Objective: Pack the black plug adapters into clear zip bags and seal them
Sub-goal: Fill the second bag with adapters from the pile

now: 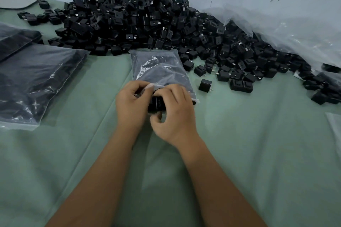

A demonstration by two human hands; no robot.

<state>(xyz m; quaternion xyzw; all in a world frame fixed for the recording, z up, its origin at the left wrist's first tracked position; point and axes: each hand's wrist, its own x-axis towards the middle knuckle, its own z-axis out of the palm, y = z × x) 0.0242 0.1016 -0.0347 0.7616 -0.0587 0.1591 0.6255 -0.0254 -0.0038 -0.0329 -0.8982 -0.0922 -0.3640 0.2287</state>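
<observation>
A clear zip bag (158,68) filled with black plug adapters lies on the green cloth, its open mouth toward me. My left hand (132,105) pinches the bag's mouth edge at the left. My right hand (174,114) grips a black plug adapter (156,105) at the mouth, fingers curled over it. A big heap of loose black adapters (147,22) rises behind the bag and spreads to the right. One single adapter (204,85) stands just right of the bag.
Two filled zip bags (36,79) lie at the left. A large crumpled clear plastic sheet (287,29) covers the right back. A flat grey oval object (16,0) sits far left. Another clear bag edge (335,127) shows at the right border.
</observation>
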